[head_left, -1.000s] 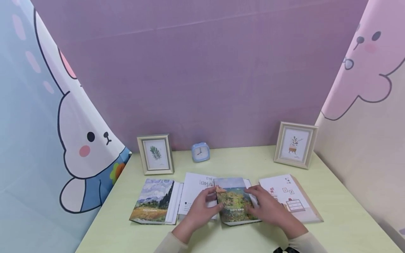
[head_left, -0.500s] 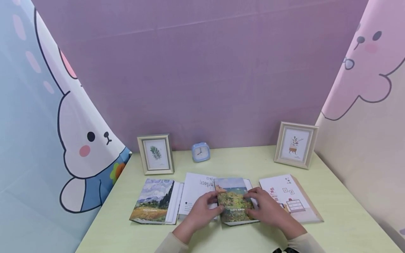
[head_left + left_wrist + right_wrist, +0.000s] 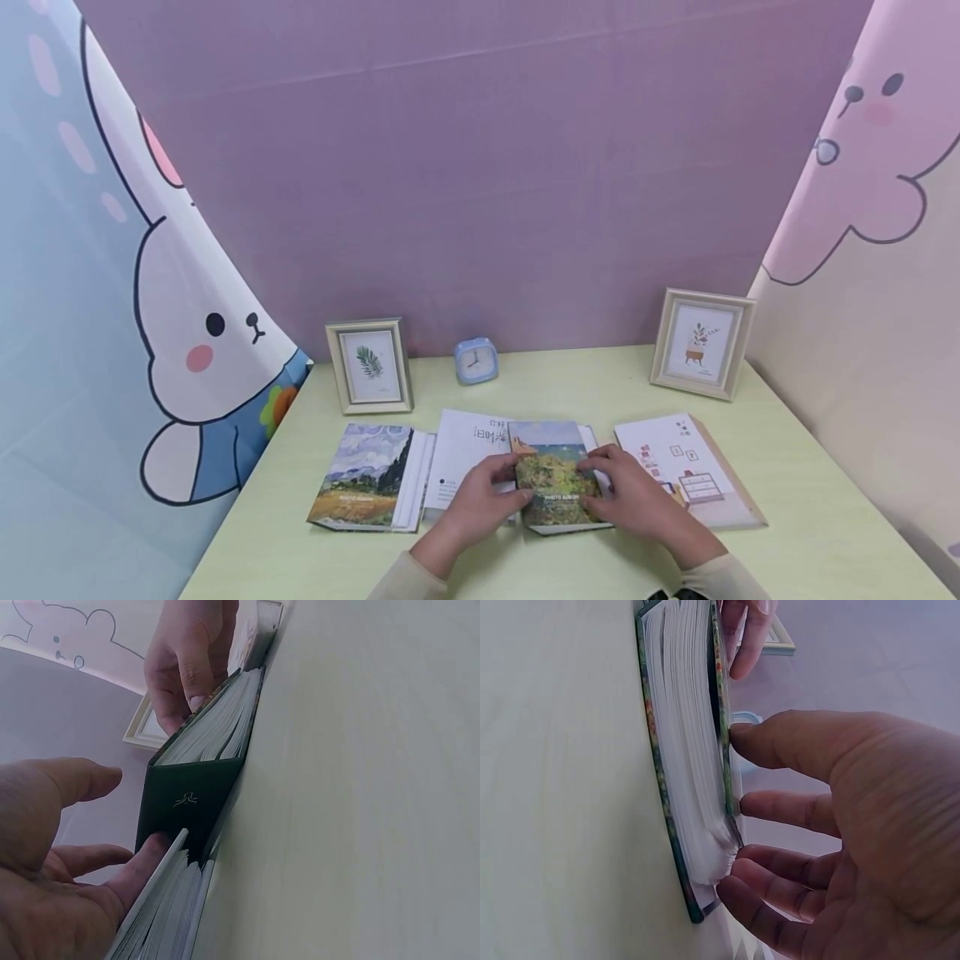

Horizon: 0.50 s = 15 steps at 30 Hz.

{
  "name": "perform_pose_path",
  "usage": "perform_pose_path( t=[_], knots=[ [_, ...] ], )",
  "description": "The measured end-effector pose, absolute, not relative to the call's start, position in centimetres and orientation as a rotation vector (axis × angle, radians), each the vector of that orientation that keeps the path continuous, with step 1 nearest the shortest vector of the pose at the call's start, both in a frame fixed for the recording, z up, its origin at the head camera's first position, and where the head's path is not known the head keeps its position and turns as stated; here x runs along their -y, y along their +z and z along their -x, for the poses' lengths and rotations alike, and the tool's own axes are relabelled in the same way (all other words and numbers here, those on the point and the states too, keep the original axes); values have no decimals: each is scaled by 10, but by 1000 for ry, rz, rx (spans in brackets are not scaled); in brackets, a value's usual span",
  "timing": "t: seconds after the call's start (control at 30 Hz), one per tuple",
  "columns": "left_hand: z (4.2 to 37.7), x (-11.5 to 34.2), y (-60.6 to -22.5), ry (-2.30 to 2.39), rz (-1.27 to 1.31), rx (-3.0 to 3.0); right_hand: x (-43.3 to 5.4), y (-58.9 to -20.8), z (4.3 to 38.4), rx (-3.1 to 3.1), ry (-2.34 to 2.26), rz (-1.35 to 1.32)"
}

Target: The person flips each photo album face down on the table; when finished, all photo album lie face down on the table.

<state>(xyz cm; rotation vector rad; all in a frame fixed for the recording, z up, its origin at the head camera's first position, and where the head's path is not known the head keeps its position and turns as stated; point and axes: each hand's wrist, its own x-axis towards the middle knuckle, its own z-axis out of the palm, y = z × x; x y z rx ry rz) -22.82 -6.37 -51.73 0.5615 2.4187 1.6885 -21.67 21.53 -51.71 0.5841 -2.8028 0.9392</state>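
A person in pale sleeves (image 3: 408, 579) has both hands on an album (image 3: 555, 479) lying face up on a pale table (image 3: 566, 379), its cover a painted garden beside blue water. The left hand (image 3: 480, 500), thumb and fingers spread apart, touches the album's dark green spine; the right hand (image 3: 637, 492), its digits likewise apart, rests its tips along the cover's right edge, where white pages show beneath. Close by the spine, on the person's left, lies a white book (image 3: 461, 454) bearing Chinese characters, and beyond it a second album (image 3: 366, 479), its cover showing dark trees under a cloudy sky. A picture book (image 3: 701, 475) with drawings of furniture lies beside the right hand, which hides part of it from me. Toward the back stand, from left to right, a leaf frame (image 3: 370, 367), a small blue clock (image 3: 476, 361) and a plant frame (image 3: 701, 343), before a purple cloth (image 3: 487, 167). A cartoon rabbit (image 3: 187, 333) looks out from the hanging at left
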Motion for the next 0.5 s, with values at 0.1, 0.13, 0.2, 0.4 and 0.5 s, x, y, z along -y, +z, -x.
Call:
perform_pose_path(
  t=[0.1,0.13,0.2,0.4,0.5],
  knots=[
    [228,64,-517,1705,-561,-2411,-216,-518,217,2798,938,-591],
    [228,64,-517,1713,-563,-2407,-215,-518,217,2796,940,-594],
    [228,64,-516,1730,-572,-2399,-215,-518,217,2796,951,-595],
    [228,62,-517,1825,-610,-2331,-214,-517,216,2786,1084,-610],
    [228,62,-517,1857,-605,-2306,-213,-517,216,2769,1127,-629]
  ],
)
